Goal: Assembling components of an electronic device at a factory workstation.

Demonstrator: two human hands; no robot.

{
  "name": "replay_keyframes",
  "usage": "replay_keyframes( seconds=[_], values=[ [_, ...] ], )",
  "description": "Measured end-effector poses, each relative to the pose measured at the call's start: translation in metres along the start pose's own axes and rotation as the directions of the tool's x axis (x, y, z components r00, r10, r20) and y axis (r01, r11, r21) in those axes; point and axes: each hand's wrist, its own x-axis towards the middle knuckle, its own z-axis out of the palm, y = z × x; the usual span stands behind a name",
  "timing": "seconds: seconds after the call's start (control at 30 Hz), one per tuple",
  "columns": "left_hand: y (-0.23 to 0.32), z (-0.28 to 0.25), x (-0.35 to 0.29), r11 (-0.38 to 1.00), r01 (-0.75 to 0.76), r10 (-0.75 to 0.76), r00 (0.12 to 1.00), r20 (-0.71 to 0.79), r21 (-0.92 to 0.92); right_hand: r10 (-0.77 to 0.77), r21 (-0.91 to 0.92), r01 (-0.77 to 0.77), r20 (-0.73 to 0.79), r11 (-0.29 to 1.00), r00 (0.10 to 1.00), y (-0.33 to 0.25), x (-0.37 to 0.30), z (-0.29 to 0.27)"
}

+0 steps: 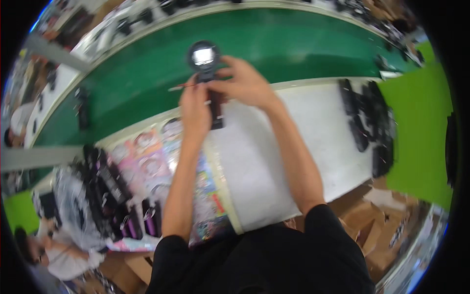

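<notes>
Both my hands are raised over the near edge of the green belt, holding a black handheld device with a round head (205, 57). Its head has a bright, shiny face, and a narrow handle runs down from it. My left hand (195, 109) is closed around the handle from the left. My right hand (246, 84) grips the neck just under the head, its fingers curled from the right. A thin red and white wire or stick (181, 86) points out leftward by my left fingertips. The fingers are blurred, and the handle is partly hidden behind them.
A green conveyor belt (293, 46) curves across the far side. On the white table (254, 166), several black parts (364, 115) lie at the right, and black and purple devices (105, 179) at the left beside plastic wrap (73, 206). Another black device (82, 108) rests on the belt. Cardboard boxes (362, 215) stand below right.
</notes>
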Motion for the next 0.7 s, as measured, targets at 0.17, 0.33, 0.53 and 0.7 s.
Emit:
replay_keyframes(
  seconds=[0.17, 0.33, 0.53, 0.7],
  values=[
    [0.013, -0.01, 0.002, 0.995, 0.036, -0.035, 0.999, 0.019, -0.09, -0.122, -0.063, 0.116, -0.092, 0.991, 0.988, -0.015, -0.003, 0.02],
    [0.021, -0.013, 0.006, 0.995, 0.035, -0.034, 0.999, 0.015, -0.096, -0.127, -0.063, 0.117, -0.186, 0.991, 0.974, -0.029, -0.006, 0.027],
    [-0.011, 0.013, 0.05, 0.99, 0.103, -0.099, 0.994, 0.047, -0.093, -0.17, -0.323, 0.031, -0.412, 0.946, 0.895, -0.027, -0.014, -0.03],
    [-0.047, 0.043, 0.118, 0.917, 0.178, -0.126, 0.978, -0.165, 0.356, -0.176, -0.213, 0.049, -0.636, 0.976, 0.752, -0.037, -0.039, -0.093]
  ],
)
